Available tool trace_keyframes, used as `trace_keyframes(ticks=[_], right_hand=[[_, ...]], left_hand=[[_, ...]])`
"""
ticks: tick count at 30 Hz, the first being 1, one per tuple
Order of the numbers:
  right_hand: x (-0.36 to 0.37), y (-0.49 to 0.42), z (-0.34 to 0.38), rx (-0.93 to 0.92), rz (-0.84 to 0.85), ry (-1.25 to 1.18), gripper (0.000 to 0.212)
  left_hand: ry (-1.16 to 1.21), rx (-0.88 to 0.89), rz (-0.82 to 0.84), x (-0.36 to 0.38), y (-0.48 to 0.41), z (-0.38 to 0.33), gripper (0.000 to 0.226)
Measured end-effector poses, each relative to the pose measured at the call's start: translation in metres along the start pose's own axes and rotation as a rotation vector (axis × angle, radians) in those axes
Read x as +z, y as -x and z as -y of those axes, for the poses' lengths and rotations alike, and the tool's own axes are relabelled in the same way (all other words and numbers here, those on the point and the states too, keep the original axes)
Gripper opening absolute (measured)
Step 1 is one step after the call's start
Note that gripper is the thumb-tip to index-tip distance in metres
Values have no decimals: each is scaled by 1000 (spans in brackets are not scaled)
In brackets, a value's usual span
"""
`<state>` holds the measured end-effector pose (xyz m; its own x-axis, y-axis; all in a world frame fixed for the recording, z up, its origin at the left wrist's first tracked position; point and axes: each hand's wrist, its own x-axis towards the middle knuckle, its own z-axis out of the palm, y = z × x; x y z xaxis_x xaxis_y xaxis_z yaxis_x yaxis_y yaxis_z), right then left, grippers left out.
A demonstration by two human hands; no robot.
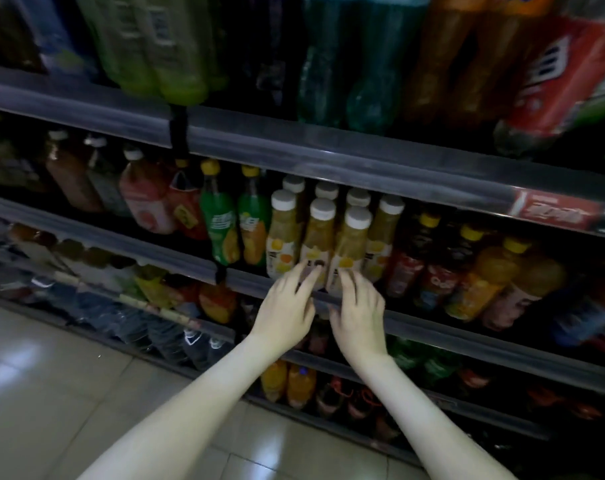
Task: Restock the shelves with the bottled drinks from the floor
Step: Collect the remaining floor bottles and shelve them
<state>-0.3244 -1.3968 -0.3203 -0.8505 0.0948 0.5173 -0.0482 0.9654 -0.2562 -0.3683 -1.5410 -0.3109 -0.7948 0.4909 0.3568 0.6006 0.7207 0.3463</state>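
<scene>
Both hands reach forward side by side, fingers spread and nearly straight. The left hand (287, 306) rests its fingertips on the foot of one front bottle, and the right hand (359, 315) does the same on the bottle just to the right. Neither grips; they only touch the labels.

Pale floor tiles (51, 393) lie near and to the left. Beyond the wrists runs the grey shelf rail (432, 327), with the fingers crossing it.

The juice bottles (320, 237) stand upright in a tight cluster just behind that rail on the middle shelf — yellow, with white caps, front row and back row touching. Green bottles (221, 230) stand just left of them. Dark bottles with yellow caps (418, 258) stand just right, and orange bottles (484, 282) farther right. On the far top shelf — blurred — large bottles (328, 64) stand in a row.
</scene>
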Motion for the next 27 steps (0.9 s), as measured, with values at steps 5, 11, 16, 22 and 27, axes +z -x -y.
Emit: trace_keyframes(ticks=[5,11,16,22,27], right_hand=[[51,-14,105,-145,179,-106,67],[121,-41,268,-329,345,-186,62],[176,-53,406,-487,466,-287,56],[246,-66,553,-665,585,-336,55],[340,-84,673,-776,711,-389,54]], left_hand=[[-27,-229,-61,-45,47,93,56],[-96,-518,-113,-119,135,228,55],[-134,-774,-145,-183,220,323,53],[-116,-1096,-224,-234,302,435,53],[-117,-1310,-232,-266,349,558,58]])
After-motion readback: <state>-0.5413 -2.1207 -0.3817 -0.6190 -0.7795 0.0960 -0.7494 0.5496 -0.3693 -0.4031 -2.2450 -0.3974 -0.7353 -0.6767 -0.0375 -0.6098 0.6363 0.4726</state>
